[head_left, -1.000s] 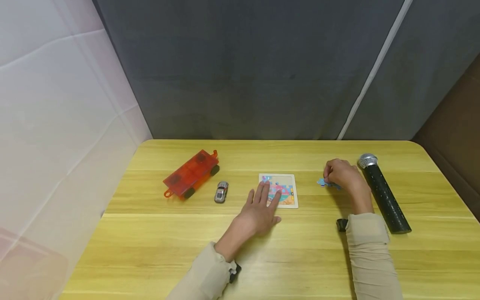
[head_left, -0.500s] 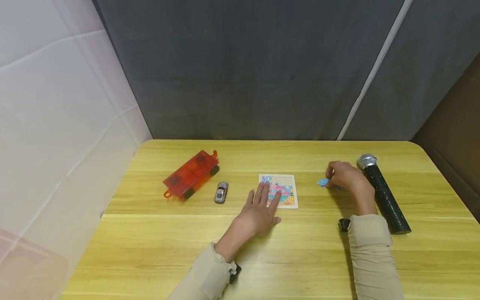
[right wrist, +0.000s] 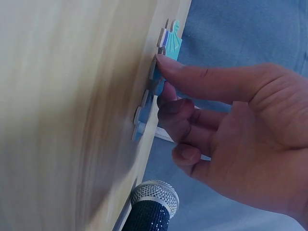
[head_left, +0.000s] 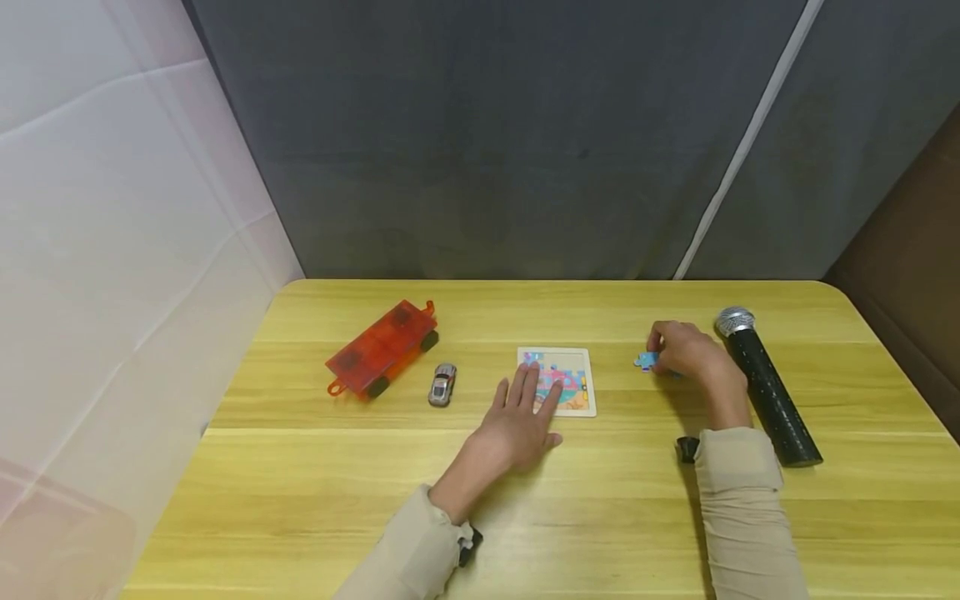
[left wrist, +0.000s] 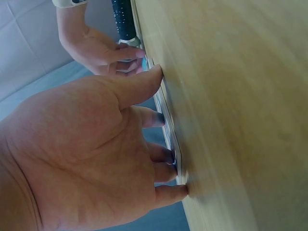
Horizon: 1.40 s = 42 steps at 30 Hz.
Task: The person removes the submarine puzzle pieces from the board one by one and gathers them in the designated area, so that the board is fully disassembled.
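Observation:
My left hand [head_left: 519, 427] rests with outstretched fingers on a framed jigsaw puzzle [head_left: 573, 392], at its left and lower part. The puzzle has a pale frame and a pink, blue and orange picture, with bare backing along its top right. To the right, my right hand [head_left: 686, 350] pinches a blue puzzle piece [right wrist: 156, 83] between thumb and fingers, close to the tabletop. In the right wrist view, a turquoise puzzle piece [right wrist: 173, 45] lies just beyond the thumb, and another blue puzzle piece [right wrist: 140, 118] sits on the nearer side. The hand partly hides these pieces from the head view.
A black microphone [head_left: 772, 396] with a silver mesh head lies right beside my right wrist. Left of the puzzle are a small silver toy car [head_left: 442, 384] and a translucent red toy wagon [head_left: 384, 346] with black wheels. A dark grey partition [head_left: 495, 150] stands behind the table.
My right hand shifts slightly right and then a little back left, staying over the loose puzzle pieces; the piece at its fingertips shows a bit more. My left hand stays still on the puzzle.

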Tool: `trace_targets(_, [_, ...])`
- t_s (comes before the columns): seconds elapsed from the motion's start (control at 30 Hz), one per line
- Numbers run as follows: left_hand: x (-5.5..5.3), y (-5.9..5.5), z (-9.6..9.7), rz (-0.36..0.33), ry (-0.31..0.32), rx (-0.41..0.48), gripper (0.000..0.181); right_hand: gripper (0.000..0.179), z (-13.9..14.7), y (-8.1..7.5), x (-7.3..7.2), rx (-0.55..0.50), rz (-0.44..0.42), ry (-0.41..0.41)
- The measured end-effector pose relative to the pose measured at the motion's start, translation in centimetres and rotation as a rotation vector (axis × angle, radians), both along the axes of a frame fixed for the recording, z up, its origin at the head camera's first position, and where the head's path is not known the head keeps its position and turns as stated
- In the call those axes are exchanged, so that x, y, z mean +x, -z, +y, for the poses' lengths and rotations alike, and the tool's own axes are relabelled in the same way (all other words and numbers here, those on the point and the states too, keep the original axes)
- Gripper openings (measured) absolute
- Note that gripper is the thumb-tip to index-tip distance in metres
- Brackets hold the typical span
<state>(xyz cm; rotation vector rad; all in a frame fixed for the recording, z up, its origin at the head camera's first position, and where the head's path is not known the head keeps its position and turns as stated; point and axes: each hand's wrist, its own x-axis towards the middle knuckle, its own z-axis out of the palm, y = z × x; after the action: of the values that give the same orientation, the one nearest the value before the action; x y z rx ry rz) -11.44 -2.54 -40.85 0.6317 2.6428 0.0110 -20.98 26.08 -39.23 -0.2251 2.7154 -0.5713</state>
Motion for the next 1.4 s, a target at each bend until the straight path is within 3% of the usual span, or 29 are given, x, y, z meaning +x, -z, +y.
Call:
trace_targets(0.23, [0.1, 0.0, 0.0, -0.001, 0.001, -0.002, 0.076, 0.02, -0.2, 0.1, -0.1, -0.04, 0.021, 0.009])
trace_targets(0.4, [0.1, -0.1, -0.1, -0.001, -0.005, -0.004, 0.076, 0.011, -0.4, -0.1, 0.0, -0.053, 0.091, 0.003])
trace_targets(0.63, [-0.1, 0.0, 0.0, 0.007, -0.015, -0.006, 0.076, 0.007, -2.8, -0.9, -0.2, -0.091, 0.199, -0.094])
trace_targets(0.8, [-0.4, 1.0, 0.1, 0.009, -0.027, 0.007, 0.076, 0.011, -6.5, -0.6, -0.4, -0.156, 0.186, -0.257])
trace_targets(0.93, [-0.6, 1.9, 0.3, 0.022, -0.028, -0.003, 0.077, 0.023, -9.5, 0.2, -0.5, -0.178, 0.123, -0.37])
trace_targets(1.03, [-1.0, 2.9, 0.4, -0.004, -0.041, 0.017, 0.076, 0.031, -10.9, 0.9, -0.4, -0.204, 0.071, -0.398])
trace_targets(1.17, [-1.2, 3.3, 0.4, -0.022, -0.055, 0.035, 0.074, 0.031, -11.8, 1.3, -0.2, -0.222, 0.071, -0.401])
trace_targets(1.4, [-0.3, 0.5, 0.8, 0.013, -0.046, -0.033, 0.073, 0.028, -12.1, 0.9, -0.1, -0.202, 0.117, -0.392])
